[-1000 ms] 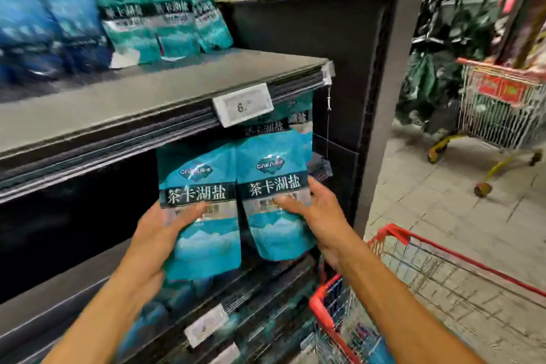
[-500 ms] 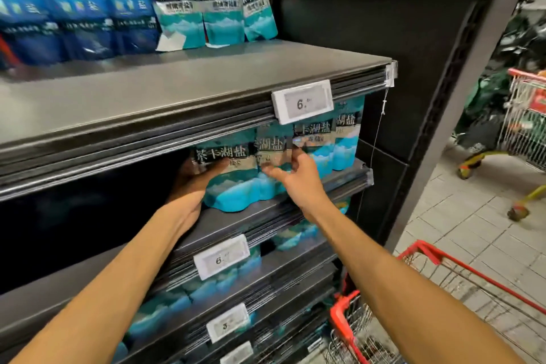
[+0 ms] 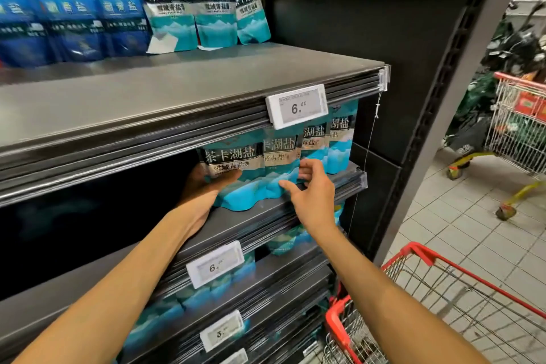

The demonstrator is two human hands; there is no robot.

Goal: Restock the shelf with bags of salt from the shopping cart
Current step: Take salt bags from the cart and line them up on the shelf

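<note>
Here, both hands round "茶卡湖盐" salt bags [image 3: 233, 170] under "6.80" tag [image 3: 297, 106].

teal salt bags [image 3: 233, 174] on the dark grey shelf [image 3: 266, 216] carry a black band with white characters, a beige strip beneath it, and a pale blue and white mountain pattern at the base; the upper teal bags [image 3: 189, 0] repeat this design beside deep blue bags [image 3: 68, 6] with pale lettering. price tags [image 3: 297, 106] are white with black digits, the shopping cart [image 3: 443, 295] is silver wire with a red rim, and the floor [image 3: 461, 216] is off-white tile with grey grout lines.
</note>
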